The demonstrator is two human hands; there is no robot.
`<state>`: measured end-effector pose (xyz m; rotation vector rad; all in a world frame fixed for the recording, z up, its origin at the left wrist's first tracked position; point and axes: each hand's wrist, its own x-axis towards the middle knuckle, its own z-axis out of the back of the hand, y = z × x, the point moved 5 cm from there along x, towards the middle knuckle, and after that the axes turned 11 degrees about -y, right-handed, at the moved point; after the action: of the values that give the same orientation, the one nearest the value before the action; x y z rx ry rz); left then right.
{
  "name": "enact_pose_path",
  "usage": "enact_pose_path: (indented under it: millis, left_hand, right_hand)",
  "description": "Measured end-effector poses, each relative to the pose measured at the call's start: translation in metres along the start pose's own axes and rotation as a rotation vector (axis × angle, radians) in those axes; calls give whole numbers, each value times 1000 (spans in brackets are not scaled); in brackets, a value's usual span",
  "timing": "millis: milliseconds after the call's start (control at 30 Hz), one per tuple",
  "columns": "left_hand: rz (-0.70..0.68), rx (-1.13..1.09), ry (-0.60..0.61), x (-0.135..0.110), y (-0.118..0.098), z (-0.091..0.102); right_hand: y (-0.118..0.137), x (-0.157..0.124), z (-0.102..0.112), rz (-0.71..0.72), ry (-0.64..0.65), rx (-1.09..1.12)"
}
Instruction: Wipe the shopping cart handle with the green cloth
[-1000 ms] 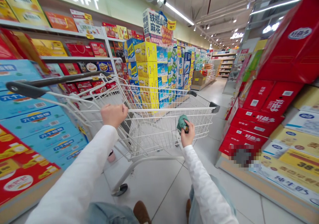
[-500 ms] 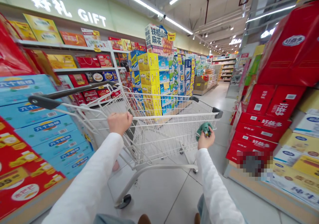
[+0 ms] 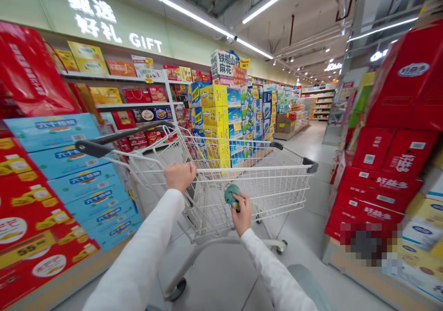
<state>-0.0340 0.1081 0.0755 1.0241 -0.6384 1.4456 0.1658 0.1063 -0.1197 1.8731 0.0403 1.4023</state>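
A white wire shopping cart (image 3: 277, 188) stands sideways in front of me, its dark push handle (image 3: 117, 135) at the left. My left hand (image 3: 180, 177) is closed around the cart's near top rail, towards the handle end. In my right hand (image 3: 242, 212) is a bunched green cloth (image 3: 232, 194), gripped between thumb and fingers. That hand is in front of the near wire side, around its middle; whether the cloth touches the wires I cannot tell. Through the wires the basket shows no goods.
Stacked blue cartons (image 3: 93, 177) and red cartons (image 3: 27, 223) stand close at the left. Red boxes (image 3: 377, 186) are piled on a low platform at the right. Behind the cart rises a display of yellow boxes (image 3: 216, 126). Tiled floor (image 3: 311, 158) runs down the aisle.
My right hand has moved left with the green cloth, from the cart's far right end to about the middle of its side. My left hand keeps its grip on the rail. The view has shifted slightly.
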Motion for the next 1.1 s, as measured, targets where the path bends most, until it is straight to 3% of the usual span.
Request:
enact_pose_path:
  millis: [100, 233, 567, 667, 800, 900, 1100]
  left_hand:
    - [-11, 10, -8, 0, -1, 1]
    - [-12, 2, -10, 0, -2, 2]
    - [-18, -10, -34, -1, -2, 3]
    - [-24, -25, -30, -1, -3, 4]
    - [-15, -22, -28, -1, -4, 5]
    - [-4, -27, -13, -1, -5, 5]
    - [9, -39, 7, -1, -5, 6]
  right_hand:
    - [2, -2, -3, 26, 0, 17]
    - [-7, 10, 7, 44, -11, 2]
    - [-51, 59, 72, -21, -183, -137]
    - [-67, 74, 96, -70, -320, -219]
    - [-88, 78, 122, -225, -636, -325]
    - [-88, 69, 115, -286, -718, -336]
    - [-41, 40, 51, -226, -533, -196]
